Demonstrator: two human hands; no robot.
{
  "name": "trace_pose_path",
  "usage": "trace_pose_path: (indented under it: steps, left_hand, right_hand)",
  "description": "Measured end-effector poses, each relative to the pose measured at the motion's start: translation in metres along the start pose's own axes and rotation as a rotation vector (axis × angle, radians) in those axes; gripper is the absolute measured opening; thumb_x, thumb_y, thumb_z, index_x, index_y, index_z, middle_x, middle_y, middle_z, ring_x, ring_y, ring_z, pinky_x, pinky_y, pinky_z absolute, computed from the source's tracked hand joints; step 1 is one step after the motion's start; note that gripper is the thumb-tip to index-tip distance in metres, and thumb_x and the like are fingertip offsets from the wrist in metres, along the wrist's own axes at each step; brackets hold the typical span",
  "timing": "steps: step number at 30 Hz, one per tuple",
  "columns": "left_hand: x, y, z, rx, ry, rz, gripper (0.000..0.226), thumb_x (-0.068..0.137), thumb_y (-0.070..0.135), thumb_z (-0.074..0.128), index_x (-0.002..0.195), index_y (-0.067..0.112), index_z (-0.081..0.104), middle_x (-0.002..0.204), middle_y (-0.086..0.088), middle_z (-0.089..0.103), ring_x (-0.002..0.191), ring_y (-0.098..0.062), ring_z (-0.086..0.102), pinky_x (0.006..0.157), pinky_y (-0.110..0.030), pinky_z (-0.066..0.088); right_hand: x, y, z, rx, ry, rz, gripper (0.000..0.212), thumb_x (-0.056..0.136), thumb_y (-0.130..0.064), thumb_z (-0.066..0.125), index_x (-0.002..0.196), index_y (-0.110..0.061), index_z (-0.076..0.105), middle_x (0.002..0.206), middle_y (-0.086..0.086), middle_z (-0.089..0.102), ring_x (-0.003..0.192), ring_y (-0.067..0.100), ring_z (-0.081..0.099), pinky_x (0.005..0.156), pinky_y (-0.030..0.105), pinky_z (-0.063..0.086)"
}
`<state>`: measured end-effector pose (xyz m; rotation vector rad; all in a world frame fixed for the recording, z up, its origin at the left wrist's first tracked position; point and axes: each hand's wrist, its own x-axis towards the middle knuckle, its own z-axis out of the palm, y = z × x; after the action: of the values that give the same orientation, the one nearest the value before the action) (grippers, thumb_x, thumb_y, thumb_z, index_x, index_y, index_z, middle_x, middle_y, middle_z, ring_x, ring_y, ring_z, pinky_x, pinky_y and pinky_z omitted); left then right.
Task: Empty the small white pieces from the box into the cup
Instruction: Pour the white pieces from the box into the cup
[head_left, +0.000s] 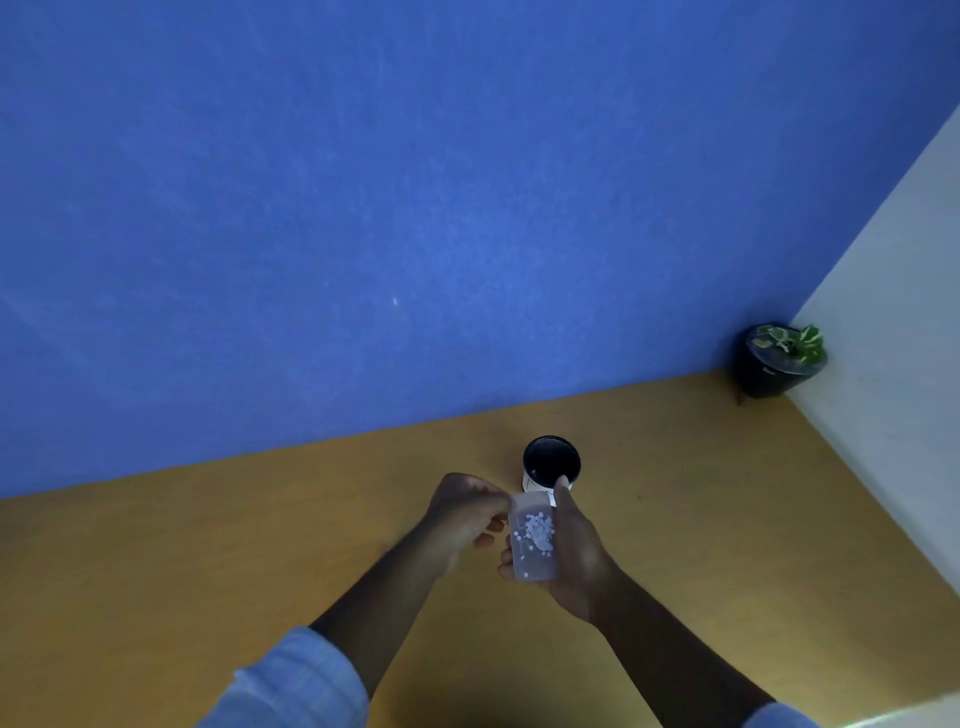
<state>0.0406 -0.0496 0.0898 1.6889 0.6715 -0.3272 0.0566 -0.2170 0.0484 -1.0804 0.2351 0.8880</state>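
Observation:
A small clear plastic box (532, 558) with several small white pieces (537, 531) inside is held above the table, just in front of the cup. My right hand (576, 561) wraps around the box from the right and below. My left hand (462, 514) pinches the box's far left corner at its top. The cup (550, 462) stands upright on the table behind the box; it is white outside and dark inside, and my right fingertip overlaps its near rim.
The yellow-brown table (260, 561) runs up to a blue wall (415, 208). A dark pot with a green plant (782, 361) stands in the far right corner beside a white wall (893, 338).

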Motion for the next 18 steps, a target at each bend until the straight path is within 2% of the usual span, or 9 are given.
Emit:
trace_pose_path:
  steps: [3,5,8,11,14,16,18]
  left_hand:
    - [0.016,0.009,0.004,-0.039,-0.008,-0.027,0.013,0.086,0.012,0.079,0.090,0.000,0.081,0.076,-0.010,0.079,0.070,-0.022,0.075,0.067,-0.035,0.059]
    - [0.027,0.017,0.005,-0.045,-0.027,-0.022,0.019,0.088,0.012,0.078,0.097,-0.004,0.080,0.079,-0.012,0.080,0.073,-0.024,0.077,0.069,-0.035,0.059]
    - [0.046,0.032,0.005,-0.031,-0.026,0.018,0.009,0.090,0.008,0.074,0.090,0.000,0.078,0.079,-0.014,0.079,0.072,-0.025,0.076,0.070,-0.036,0.060]
    - [0.064,0.048,0.005,-0.012,-0.023,0.056,0.006,0.093,0.004,0.071,0.088,0.002,0.075,0.081,-0.014,0.076,0.070,-0.024,0.073,0.071,-0.036,0.063]
    - [0.081,0.060,0.006,-0.005,-0.027,0.076,0.017,0.094,0.003,0.073,0.105,-0.010,0.072,0.089,-0.020,0.075,0.079,-0.029,0.073,0.076,-0.040,0.067]
    - [0.090,0.066,0.009,0.024,-0.017,0.091,0.020,0.095,0.004,0.075,0.110,-0.010,0.072,0.095,-0.024,0.077,0.078,-0.028,0.074,0.071,-0.036,0.068]
    - [0.100,0.068,0.013,0.057,-0.009,0.110,0.017,0.096,0.004,0.075,0.109,-0.006,0.072,0.101,-0.025,0.079,0.077,-0.026,0.076,0.071,-0.035,0.068]
  right_hand:
    - [0.003,-0.007,0.000,-0.028,0.081,-0.028,0.083,0.094,-0.081,0.038,0.106,-0.014,0.087,0.093,0.017,0.081,0.074,0.031,0.078,0.068,0.047,0.066]
    - [0.004,-0.013,0.000,-0.069,0.163,-0.054,0.076,0.099,-0.076,0.037,0.104,-0.019,0.087,0.095,0.013,0.085,0.074,0.029,0.081,0.067,0.045,0.066]
    - [0.006,-0.025,-0.004,-0.198,0.317,-0.109,0.065,0.105,-0.068,0.037,0.107,-0.021,0.082,0.092,0.008,0.086,0.075,0.027,0.082,0.062,0.042,0.065]
    - [0.012,-0.038,-0.010,-0.357,0.464,-0.162,0.054,0.110,-0.055,0.038,0.106,-0.020,0.078,0.094,0.010,0.082,0.071,0.025,0.072,0.056,0.036,0.062]
    - [0.017,-0.048,-0.018,-0.430,0.553,-0.269,0.043,0.105,-0.044,0.044,0.106,-0.017,0.077,0.100,0.006,0.079,0.073,0.020,0.061,0.065,0.036,0.054]
    - [0.020,-0.054,-0.024,-0.464,0.594,-0.339,0.038,0.100,-0.038,0.048,0.104,-0.012,0.075,0.096,0.007,0.076,0.078,0.021,0.060,0.072,0.037,0.048]
    - [0.023,-0.059,-0.029,-0.504,0.588,-0.368,0.032,0.100,-0.030,0.048,0.104,-0.014,0.075,0.089,0.001,0.073,0.078,0.020,0.061,0.070,0.032,0.045]
